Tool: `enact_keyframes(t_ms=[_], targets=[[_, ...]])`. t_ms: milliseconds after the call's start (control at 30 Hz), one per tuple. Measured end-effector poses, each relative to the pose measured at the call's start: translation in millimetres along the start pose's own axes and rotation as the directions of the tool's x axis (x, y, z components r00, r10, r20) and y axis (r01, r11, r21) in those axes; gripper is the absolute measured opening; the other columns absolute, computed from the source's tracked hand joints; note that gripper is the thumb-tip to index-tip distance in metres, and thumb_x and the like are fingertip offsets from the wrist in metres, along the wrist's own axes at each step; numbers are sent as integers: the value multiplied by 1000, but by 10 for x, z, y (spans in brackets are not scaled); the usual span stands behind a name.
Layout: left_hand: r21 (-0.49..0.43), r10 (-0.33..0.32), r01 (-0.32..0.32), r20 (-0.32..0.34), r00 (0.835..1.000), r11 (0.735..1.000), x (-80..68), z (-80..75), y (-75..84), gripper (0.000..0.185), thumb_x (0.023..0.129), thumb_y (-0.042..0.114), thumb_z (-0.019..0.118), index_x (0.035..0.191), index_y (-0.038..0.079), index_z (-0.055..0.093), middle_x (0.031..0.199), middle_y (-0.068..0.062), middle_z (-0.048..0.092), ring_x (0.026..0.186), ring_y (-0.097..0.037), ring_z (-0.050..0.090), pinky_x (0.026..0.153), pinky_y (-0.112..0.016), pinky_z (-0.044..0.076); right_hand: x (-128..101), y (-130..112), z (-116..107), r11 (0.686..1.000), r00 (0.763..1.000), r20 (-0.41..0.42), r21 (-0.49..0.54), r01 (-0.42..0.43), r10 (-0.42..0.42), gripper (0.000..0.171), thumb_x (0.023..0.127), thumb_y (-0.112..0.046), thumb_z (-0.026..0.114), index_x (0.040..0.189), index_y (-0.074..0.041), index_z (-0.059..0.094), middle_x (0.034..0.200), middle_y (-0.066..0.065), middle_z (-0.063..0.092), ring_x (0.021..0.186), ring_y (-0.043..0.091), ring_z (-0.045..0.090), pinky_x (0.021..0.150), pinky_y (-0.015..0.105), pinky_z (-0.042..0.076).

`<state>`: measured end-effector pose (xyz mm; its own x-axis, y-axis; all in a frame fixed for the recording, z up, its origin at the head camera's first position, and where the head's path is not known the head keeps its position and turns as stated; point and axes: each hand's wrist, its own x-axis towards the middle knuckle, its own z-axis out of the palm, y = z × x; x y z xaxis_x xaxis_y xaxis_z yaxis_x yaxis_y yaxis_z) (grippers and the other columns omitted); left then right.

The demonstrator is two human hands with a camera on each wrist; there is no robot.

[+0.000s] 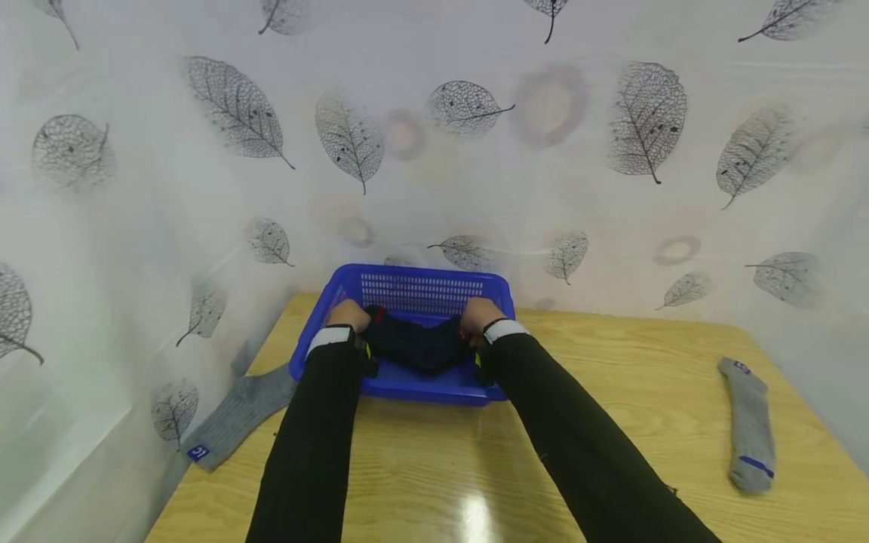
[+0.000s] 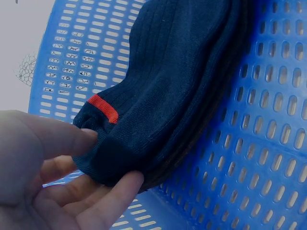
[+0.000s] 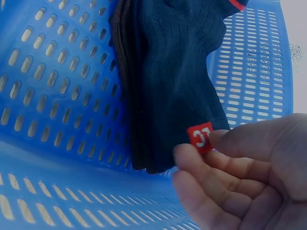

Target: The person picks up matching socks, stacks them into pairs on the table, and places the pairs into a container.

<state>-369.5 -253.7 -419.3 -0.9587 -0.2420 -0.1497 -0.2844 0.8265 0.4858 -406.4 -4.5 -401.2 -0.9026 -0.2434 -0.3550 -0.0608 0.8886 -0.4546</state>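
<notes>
A dark navy sock (image 1: 421,345) lies stretched sideways inside the blue plastic basket (image 1: 407,391), on top of other dark socks (image 3: 125,96) whose edges show beneath it. My left hand (image 2: 53,167) pinches its toe end, thumb on top by the red stripe (image 2: 103,108) and fingers underneath. At the other end my right hand (image 3: 249,177) holds the cuff between thumb and fingers, right at a red label (image 3: 199,136) with white letters. Both hands are inside the basket, seen from behind in the head view.
On the wooden table (image 1: 421,467), a grey sock (image 1: 247,411) lies left of the basket, partly behind the left sleeve. Another grey sock (image 1: 751,426) with a blue stripe lies at the far right. A leaf-patterned curtain (image 1: 475,188) hangs behind the table.
</notes>
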Motion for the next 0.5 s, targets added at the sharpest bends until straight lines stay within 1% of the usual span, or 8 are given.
enact_keyframes(t_ms=[67, 167, 267, 333, 400, 500], targets=[[-2, 14, -14, 31, 999, 1000, -22, -8, 16, 27, 77, 12, 51, 92, -9, 59, 97, -21, 58, 87, -31, 53, 81, -41, 42, -49, 2, -1, 1000, 1000, -13, 16, 8, -8, 13, 75, -1, 57, 67, 2, 65, 59, 12, 62, 46, 18, 59, 43, 28, 47], [-14, 28, -27, 81, 996, 1000, -57, -27, 36, 35, 80, 21, 53, 96, -10, 59, 100, -23, 57, 91, -32, 53, 83, -41, 41, -130, -5, -8, 999, 1000, -28, 36, 15, -14, 9, 72, -2, 58, 70, 4, 65, 64, 15, 63, 48, 20, 60, 42, 27, 47], [-26, 53, -50, 120, 991, 998, -93, -59, 51, 45, 81, 28, 55, 103, -12, 56, 105, -25, 56, 97, -34, 53, 85, -42, 40, -189, -2, -13, 998, 1000, -10, 58, 25, -24, 12, 74, -5, 57, 72, 4, 64, 71, 16, 64, 55, 23, 62, 43, 27, 46], [-26, 67, -64, 145, 987, 998, -108, -77, 50, 48, 81, 28, 55, 107, -13, 54, 108, -26, 54, 100, -35, 51, 86, -42, 39, -220, 7, -11, 994, 999, 18, 102, 27, -29, 13, 76, -8, 57, 74, 3, 63, 75, 16, 64, 60, 25, 63, 45, 28, 47], [-19, 76, -73, 162, 984, 997, -131, -103, 47, 50, 82, 28, 55, 109, -13, 52, 111, -27, 53, 102, -36, 50, 87, -43, 38, -254, 10, -16, 989, 997, 60, 145, 29, -38, 15, 79, -11, 57, 79, 3, 62, 79, 17, 64, 65, 26, 63, 51, 30, 49], [6, 66, -68, 170, 983, 998, -169, -144, 45, 53, 82, 28, 55, 113, -15, 49, 115, -29, 50, 105, -38, 47, 89, -44, 36, -333, -1, -72, 985, 994, 87, 163, 46, -61, 22, 82, -17, 58, 89, 3, 62, 85, 17, 64, 71, 27, 63, 60, 34, 50]])
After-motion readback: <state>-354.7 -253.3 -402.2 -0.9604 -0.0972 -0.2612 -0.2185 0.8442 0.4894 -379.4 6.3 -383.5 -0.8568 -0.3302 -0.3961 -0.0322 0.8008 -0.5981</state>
